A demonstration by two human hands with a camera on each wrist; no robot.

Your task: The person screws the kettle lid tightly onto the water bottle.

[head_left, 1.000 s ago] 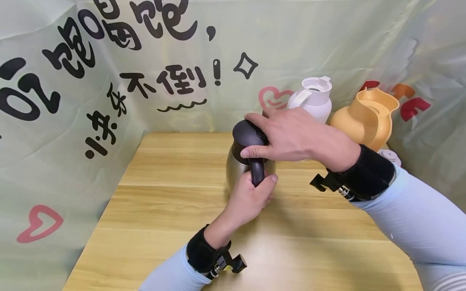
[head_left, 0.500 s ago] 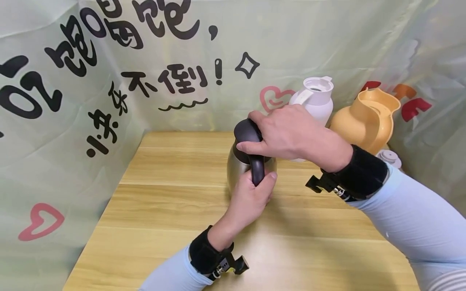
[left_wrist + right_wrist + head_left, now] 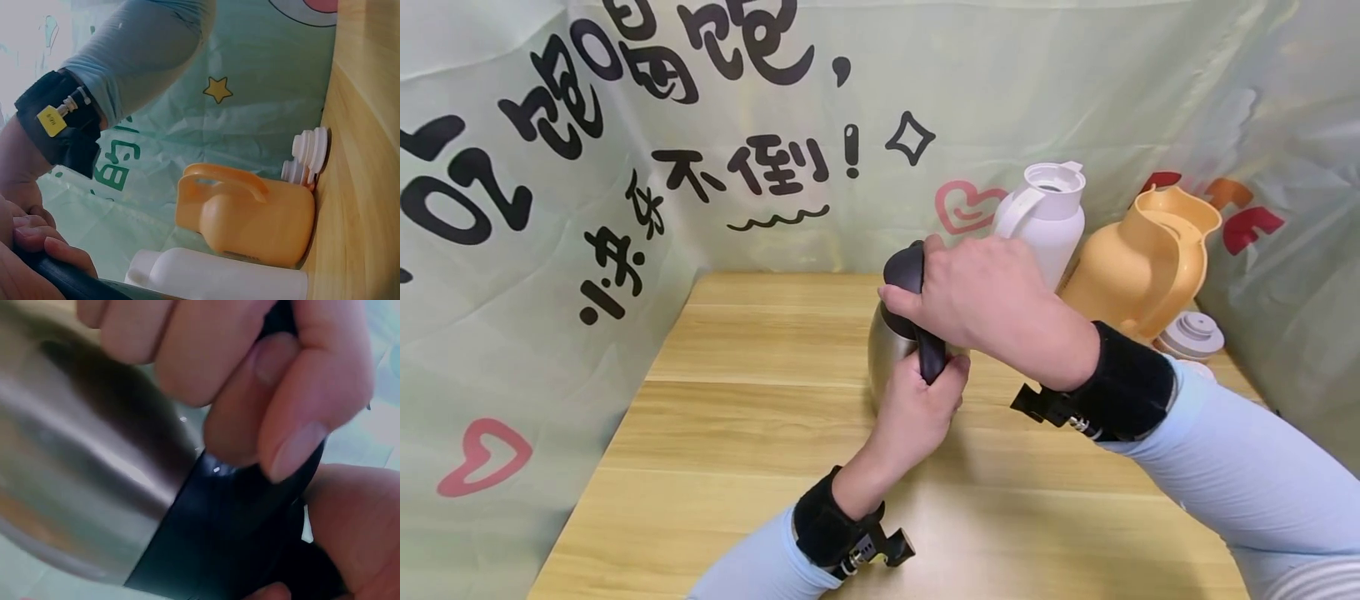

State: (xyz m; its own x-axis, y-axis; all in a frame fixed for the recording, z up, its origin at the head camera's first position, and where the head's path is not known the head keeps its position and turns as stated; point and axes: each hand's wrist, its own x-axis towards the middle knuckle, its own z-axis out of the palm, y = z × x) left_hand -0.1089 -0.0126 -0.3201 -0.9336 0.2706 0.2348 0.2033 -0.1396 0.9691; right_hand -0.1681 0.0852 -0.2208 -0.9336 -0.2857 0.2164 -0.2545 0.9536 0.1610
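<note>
A stainless steel thermos jug stands upright on the wooden table. My left hand grips its black handle, fingers wrapped around. On top, my right hand holds the black lid, its thumb on the near left side; its other fingertips are mostly hidden from the head view. Close up in the right wrist view are the steel body, the black collar and curled fingers at the handle.
Behind my right arm stand a white jug and an orange jug, both with uncovered mouths. White stoppers lie beside the orange jug. A printed cloth backdrop encloses the table's back and sides.
My right hand has turned on the lid, its wrist swinging left and nearer to me. The left hand keeps its grip on the handle, and the thermos jug stays in place.
</note>
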